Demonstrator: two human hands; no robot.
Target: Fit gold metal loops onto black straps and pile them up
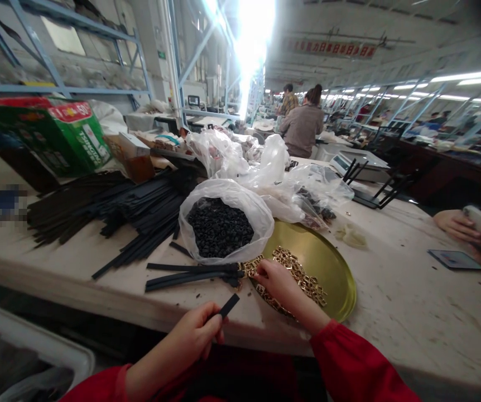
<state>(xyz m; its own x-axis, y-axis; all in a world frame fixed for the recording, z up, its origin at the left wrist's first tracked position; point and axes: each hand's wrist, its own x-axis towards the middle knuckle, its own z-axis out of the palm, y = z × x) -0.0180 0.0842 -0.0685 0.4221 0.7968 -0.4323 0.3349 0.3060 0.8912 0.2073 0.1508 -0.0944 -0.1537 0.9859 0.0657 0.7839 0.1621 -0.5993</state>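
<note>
Red sleeves (pixel 357 363) reach up from the bottom, and the left hand (pixel 205 329) is closed around a short black strap (pixel 230 306), its free end pointing up and right just over the near edge of the worktop (pixel 424 312). Below that edge, toward the left, sits a white plastic bin (pixel 67 340). Farther in, the right hand (pixel 276 279) has its fingers bent together at the left rim of a round gold-coloured tray (pixel 343 268), touching gold-coloured metal buckles (pixel 303 279); whether it grips one I cannot tell. Several black straps (pixel 194 268) lie left of those fingers, their right ends beside buckles. Just behind them stands an open white plastic bag (pixel 263 223) filled with small black loops (pixel 220 229), and to its left spreads a large bundle of black straps (pixel 140 206). Toward the worktop's right end lies a phone (pixel 456 259), with another person's hand (pixel 452 223) behind it holding a white phone (pixel 477 219). Along the far edge are a green-and-red package (pixel 73 139) at the left, clear plastic bags (pixel 219 151) at the middle and a black metal stand (pixel 368 198) farther right. Beyond, a person in a grey-brown top (pixel 303 128) faces away.
</note>
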